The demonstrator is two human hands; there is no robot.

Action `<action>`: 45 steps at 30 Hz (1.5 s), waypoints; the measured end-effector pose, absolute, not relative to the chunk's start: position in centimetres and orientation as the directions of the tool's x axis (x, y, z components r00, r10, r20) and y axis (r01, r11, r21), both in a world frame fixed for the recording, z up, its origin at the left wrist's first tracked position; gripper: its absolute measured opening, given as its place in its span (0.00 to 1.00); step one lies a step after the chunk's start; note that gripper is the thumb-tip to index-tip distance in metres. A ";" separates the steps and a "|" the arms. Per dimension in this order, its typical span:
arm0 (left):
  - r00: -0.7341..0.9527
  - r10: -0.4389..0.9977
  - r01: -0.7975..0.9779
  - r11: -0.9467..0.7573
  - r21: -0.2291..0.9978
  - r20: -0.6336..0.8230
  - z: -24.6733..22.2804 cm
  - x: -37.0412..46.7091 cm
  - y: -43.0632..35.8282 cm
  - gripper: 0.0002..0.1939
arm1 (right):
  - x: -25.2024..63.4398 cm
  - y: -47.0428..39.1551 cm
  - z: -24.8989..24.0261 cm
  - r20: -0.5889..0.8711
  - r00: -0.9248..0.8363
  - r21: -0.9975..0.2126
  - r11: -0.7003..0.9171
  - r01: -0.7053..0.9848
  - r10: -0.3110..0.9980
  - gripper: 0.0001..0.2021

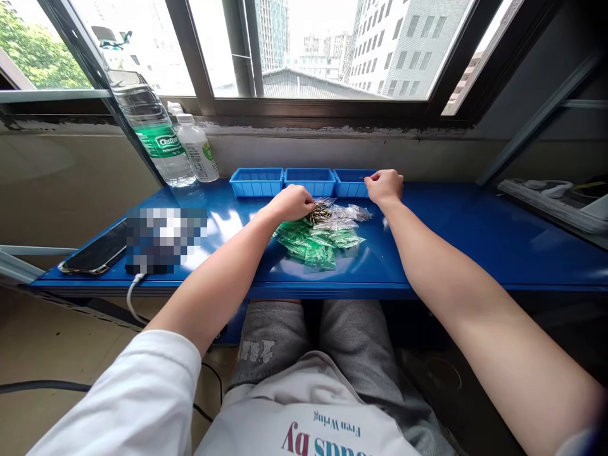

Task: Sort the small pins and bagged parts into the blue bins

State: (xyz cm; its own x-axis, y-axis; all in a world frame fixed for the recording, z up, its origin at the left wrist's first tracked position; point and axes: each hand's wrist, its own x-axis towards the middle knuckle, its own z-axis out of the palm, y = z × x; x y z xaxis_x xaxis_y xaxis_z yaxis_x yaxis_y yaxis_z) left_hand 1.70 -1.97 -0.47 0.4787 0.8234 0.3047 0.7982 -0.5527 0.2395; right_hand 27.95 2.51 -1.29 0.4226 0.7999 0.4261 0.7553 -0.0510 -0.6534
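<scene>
My left hand (295, 202) is closed at the left edge of a heap of small dark and brass-coloured pieces (320, 213); what its fingertips grip is hidden. Clear plastic packets (342, 216) lie right of the heap, and green packets (316, 244) are spread in front of it. Over the front right corner of the right blue bin (350, 185), my right hand (384, 187) pinches a tiny dark piece that points left over the bin. The middle blue bin (310, 183) and the left blue bin (257, 183) stand beside it in a row.
On the blue table (451, 240), a large water bottle (159, 136) and a smaller white bottle (197, 149) stand at the back left. A phone (97, 248) lies at the left edge beside a blurred-out object with a white cable. A window is behind.
</scene>
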 end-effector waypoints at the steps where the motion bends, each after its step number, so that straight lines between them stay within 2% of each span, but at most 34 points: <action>1: 0.484 0.817 0.795 -0.560 0.231 0.314 -0.6 1.7 -1.9 0.14 | 27.9 2.5 -1.3 0.426 0.423 -0.656 -0.048 0.753 0.800 0.04; 8: 0.450 0.842 0.811 -0.525 0.259 0.297 -0.5 1.9 -1.6 0.15 | 27.6 2.3 -1.0 0.409 0.390 -0.645 -0.042 0.763 0.825 0.05; 12: 0.461 0.830 0.796 -0.543 0.268 0.313 -0.4 1.9 -1.8 0.15 | 26.3 1.9 -0.3 0.469 0.311 -0.599 0.039 0.800 0.826 0.05; 15: 0.470 0.806 0.780 -0.570 0.259 0.359 -0.4 1.8 -1.9 0.14 | 24.6 1.1 0.2 0.502 0.160 -0.524 0.152 0.838 0.850 0.04; 18: 0.439 0.771 0.764 -0.591 0.261 0.461 -0.5 1.9 -1.8 0.15 | 22.8 0.0 0.4 0.474 -0.075 -0.447 0.313 0.838 0.877 0.05; 21: 0.388 0.732 0.732 -0.614 0.295 0.560 -0.6 1.9 -1.5 0.15 | 21.5 -0.9 0.1 0.420 -0.299 -0.402 0.470 0.786 0.857 0.10; 24: 0.371 0.698 0.686 -0.651 0.326 0.613 -0.8 1.8 -1.3 0.14 | 21.1 -1.2 -0.3 0.404 -0.395 -0.384 0.545 0.745 0.825 0.13; 30: 0.343 0.675 0.625 -0.683 0.378 0.653 -0.9 1.9 -1.2 0.11 | 21.1 -1.2 -0.5 0.437 -0.435 -0.438 0.609 0.662 0.787 0.09; 33: 0.329 0.681 0.600 -0.686 0.412 0.655 -0.8 2.0 -1.4 0.10 | 21.1 -1.1 -0.5 0.479 -0.420 -0.426 0.622 0.656 0.771 0.09; 36: 0.340 0.688 0.598 -0.684 0.418 0.641 -0.5 2.1 -1.8 0.10 | 21.0 -1.0 -0.5 0.535 -0.352 -0.420 0.603 0.678 0.768 0.11; 41: 0.355 0.706 0.633 -0.664 0.398 0.613 -0.1 2.2 -2.3 0.11 | 21.0 -1.1 -0.4 0.574 -0.264 -0.476 0.578 0.663 0.775 0.17; 45: 0.344 0.719 0.662 -0.642 0.388 0.603 -0.2 2.1 -2.2 0.11 | 20.9 -1.1 -0.5 0.544 -0.300 -0.471 0.581 0.664 0.783 0.07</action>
State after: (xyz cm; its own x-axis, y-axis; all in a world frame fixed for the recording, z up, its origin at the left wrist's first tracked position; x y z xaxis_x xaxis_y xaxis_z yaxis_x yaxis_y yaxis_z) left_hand 2.13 -2.21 -0.21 0.3440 0.7195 0.6033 0.6616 -0.6417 0.3880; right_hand 20.88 -1.06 -0.51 -0.3002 0.7834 0.5442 0.6639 0.5812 -0.4706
